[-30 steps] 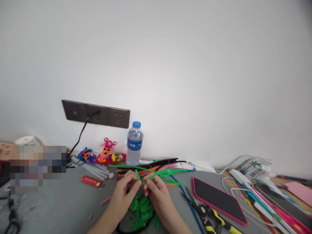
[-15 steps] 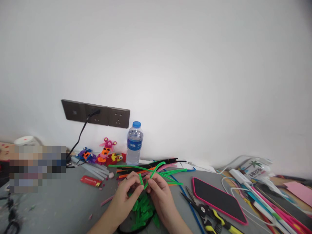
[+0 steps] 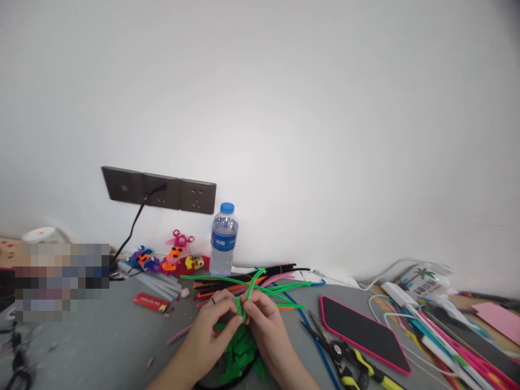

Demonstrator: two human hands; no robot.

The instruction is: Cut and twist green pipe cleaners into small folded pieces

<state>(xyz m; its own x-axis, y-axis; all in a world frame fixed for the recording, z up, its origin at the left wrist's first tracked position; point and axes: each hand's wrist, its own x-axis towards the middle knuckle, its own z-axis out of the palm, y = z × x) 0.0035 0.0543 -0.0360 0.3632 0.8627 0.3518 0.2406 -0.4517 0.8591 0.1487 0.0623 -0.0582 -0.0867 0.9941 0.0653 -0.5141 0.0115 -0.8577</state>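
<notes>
Between both hands is a bright green pipe cleaner (image 3: 254, 283), its free end rising in a curve above the fingers. My left hand (image 3: 219, 320) is closed, thumb and forefinger pinching the lower bend of the green strand. Close beside it, my right hand (image 3: 264, 316) pinches the same pipe cleaner, with the fingertips of the two hands nearly touching. Under the wrists lies a heap of short folded green pipe cleaner pieces (image 3: 238, 355), partly hidden by the hands. Behind the hands is a bundle of long pipe cleaners (image 3: 284, 290) in green, black, orange and pink.
A water bottle (image 3: 224, 244) stands by the wall near small pipe cleaner figures (image 3: 176, 254). A red lighter (image 3: 151, 302) and glue sticks (image 3: 156, 284) lie left. To the right are pliers (image 3: 339, 349), a pink-edged phone (image 3: 365, 333) and white cables (image 3: 385, 311).
The fingertips have drawn closer together around the green pipe cleaner. Its upright end has shifted left and stands steeper than before.
</notes>
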